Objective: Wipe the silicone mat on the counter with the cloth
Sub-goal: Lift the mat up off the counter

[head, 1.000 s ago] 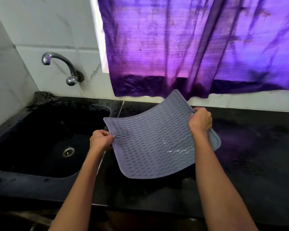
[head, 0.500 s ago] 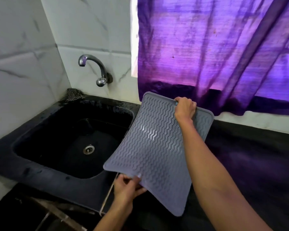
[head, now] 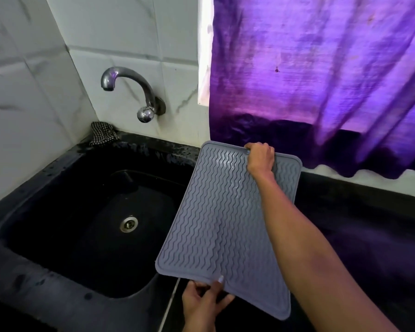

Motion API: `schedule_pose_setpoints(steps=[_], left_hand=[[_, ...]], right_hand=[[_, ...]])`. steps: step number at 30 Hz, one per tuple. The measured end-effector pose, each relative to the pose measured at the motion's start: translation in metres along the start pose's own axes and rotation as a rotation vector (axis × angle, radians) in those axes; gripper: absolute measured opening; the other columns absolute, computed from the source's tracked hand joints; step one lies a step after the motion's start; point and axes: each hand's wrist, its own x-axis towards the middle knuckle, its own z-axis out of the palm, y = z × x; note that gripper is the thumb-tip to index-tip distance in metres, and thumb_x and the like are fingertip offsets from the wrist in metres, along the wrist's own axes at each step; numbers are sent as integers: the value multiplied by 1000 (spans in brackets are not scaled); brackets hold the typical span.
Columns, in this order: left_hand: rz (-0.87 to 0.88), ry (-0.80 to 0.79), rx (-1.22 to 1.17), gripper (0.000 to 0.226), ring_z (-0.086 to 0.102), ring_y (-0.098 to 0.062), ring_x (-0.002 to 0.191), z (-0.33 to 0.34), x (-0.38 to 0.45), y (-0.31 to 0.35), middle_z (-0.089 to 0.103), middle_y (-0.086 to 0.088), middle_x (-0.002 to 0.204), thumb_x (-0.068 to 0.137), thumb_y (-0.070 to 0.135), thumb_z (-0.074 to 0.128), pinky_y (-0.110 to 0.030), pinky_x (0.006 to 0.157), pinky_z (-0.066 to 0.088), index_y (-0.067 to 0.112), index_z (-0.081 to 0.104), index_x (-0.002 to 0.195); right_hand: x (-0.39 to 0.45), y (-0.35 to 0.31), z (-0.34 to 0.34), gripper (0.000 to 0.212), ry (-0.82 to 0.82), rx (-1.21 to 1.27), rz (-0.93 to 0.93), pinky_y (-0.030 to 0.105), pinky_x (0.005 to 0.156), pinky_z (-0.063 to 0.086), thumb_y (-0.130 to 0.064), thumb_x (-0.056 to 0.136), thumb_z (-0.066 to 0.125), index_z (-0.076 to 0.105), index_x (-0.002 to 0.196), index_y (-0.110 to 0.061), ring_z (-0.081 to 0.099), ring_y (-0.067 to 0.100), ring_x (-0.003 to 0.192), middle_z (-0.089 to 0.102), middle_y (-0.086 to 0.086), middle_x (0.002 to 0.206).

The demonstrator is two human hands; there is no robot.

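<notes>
Head view: silicone mat [head: 222, 226] held tilted beside sink [head: 58, 188], off counter [head: 369, 224]. R hand [head: 260, 160] gripped far edge, L hand [head: 205, 301] pinched near edge. Prep step, prob.; next needed: lay flat, fetch cloth [head: 102, 134] behind sink.

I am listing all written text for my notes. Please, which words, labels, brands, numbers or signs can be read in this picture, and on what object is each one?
None: no readable text shows anywhere.
The grey mat, held by both hands, bears only a raised wavy pattern.
The tap, sink, purple curtain and checked cloth show no lettering or label.
</notes>
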Motion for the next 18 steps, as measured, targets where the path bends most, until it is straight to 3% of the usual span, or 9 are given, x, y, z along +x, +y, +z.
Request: schedule_pose_setpoints(steps=[10, 13, 16, 17, 18], left_hand=[[-71, -40, 49, 20, 64, -35, 87, -2, 7, 2, 67, -24, 95, 75, -13, 68, -34, 49, 56, -9, 60, 93], [-137, -95, 157, 22, 62, -34, 87, -8, 9, 0, 65, -28, 100, 77, -17, 64, -37, 66, 56, -15, 59, 98], [-275, -170, 232, 27, 59, -26, 89, -17, 4, 11, 58, -16, 98, 92, -10, 45, -37, 90, 50, -4, 47, 118], [-320, -171, 125, 29, 59, -20, 90, -20, 2, 14, 55, -11, 100, 96, -4, 39, -33, 92, 50, 2, 39, 124], [-289, -248, 180, 23, 61, -18, 89, -23, -2, 15, 58, -10, 98, 96, -2, 40, -34, 86, 53, 3, 44, 118]], right_hand=[[8, 10, 43, 43, -82, -79, 40, 35, 100, 36, 3, 87, 54, 61, 124, -17, 51, 29, 115, 64, 13, 117], [5, 9, 48, 44, -69, -81, 49, 37, 101, 33, 0, 86, 56, 59, 126, -20, 49, 29, 118, 62, 13, 120], [-4, 8, 47, 46, -65, -66, 53, 38, 103, 31, -3, 85, 60, 56, 128, -20, 47, 28, 120, 61, 12, 123], [-8, 9, 45, 47, -64, -59, 56, 38, 103, 30, -3, 85, 60, 55, 129, -19, 47, 27, 120, 60, 11, 123], [-14, 9, 43, 48, -63, -50, 63, 38, 103, 30, -4, 85, 60, 54, 130, -19, 47, 27, 121, 60, 11, 124]])
